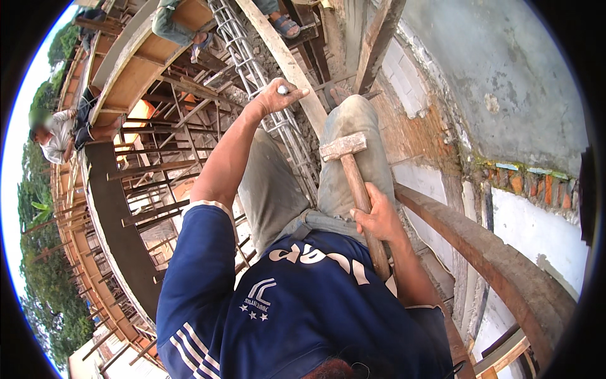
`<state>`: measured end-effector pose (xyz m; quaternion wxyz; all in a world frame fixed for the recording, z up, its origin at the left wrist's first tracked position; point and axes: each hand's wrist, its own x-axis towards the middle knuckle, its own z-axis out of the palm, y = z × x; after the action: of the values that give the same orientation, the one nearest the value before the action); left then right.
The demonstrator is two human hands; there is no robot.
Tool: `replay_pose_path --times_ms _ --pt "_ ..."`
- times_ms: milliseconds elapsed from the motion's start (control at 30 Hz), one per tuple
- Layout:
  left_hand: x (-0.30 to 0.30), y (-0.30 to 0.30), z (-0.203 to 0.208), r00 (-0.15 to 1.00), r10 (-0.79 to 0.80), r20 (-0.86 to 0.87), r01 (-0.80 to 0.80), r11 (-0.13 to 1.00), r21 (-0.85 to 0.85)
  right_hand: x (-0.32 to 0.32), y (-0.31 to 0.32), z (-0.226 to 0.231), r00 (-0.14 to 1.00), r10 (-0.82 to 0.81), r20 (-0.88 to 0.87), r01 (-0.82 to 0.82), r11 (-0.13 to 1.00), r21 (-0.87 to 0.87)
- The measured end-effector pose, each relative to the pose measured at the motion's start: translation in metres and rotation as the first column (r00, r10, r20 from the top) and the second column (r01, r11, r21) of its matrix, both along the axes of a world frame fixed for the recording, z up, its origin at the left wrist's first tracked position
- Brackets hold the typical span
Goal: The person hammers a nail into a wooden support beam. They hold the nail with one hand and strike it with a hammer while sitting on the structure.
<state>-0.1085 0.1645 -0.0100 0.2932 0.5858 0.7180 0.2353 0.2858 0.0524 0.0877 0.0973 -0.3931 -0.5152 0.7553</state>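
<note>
Hammer, one, wooden-handled: head over the right thigh, handle grasped by the right hand. Left hand, one: clenched around a metal piece, mostly hidden, round end showing. Steel bar cage, beside the left hand. Pale board, leading forward from the knees. Brown beam, obstructing the right side. Slanted timber, ahead. Grey wall, right. Co-worker, far left, by curved formwork. Trees, beyond.

White lettering and an emblem with 3 stars mark the blue shirt.
</note>
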Motion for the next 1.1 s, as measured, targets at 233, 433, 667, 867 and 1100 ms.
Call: replay_pose_path --times_ms 233,433,667,867,1100 --pt "0.022 0.000 0.041 0.936 -0.346 -0.062 0.351 0.932 0.096 -0.020 0.041 0.073 0.977 -0.121 -0.173 0.206 0.722 0.660" --pt "0.029 0.011 0.041 0.970 -0.231 -0.077 0.237 0.968 0.086 -0.069 0.071 0.134 0.838 -0.202 -0.507 0.543 0.395 0.741" --pt "-0.040 0.019 -0.002 0.996 -0.086 0.024 0.071 0.926 0.372 -0.149 0.091 0.037 0.987 -0.115 0.115 -0.060 0.399 0.915" --pt "-0.014 0.025 0.026 0.968 0.192 0.162 -0.205 0.976 0.067 -0.129 0.122 0.061 0.993 -0.099 0.064 0.010 0.612 0.791" --pt "-0.023 0.018 0.024 0.935 0.259 0.242 -0.282 0.957 0.066 -0.181 0.165 0.218 0.521 0.098 -0.848 0.853 -0.106 0.512"
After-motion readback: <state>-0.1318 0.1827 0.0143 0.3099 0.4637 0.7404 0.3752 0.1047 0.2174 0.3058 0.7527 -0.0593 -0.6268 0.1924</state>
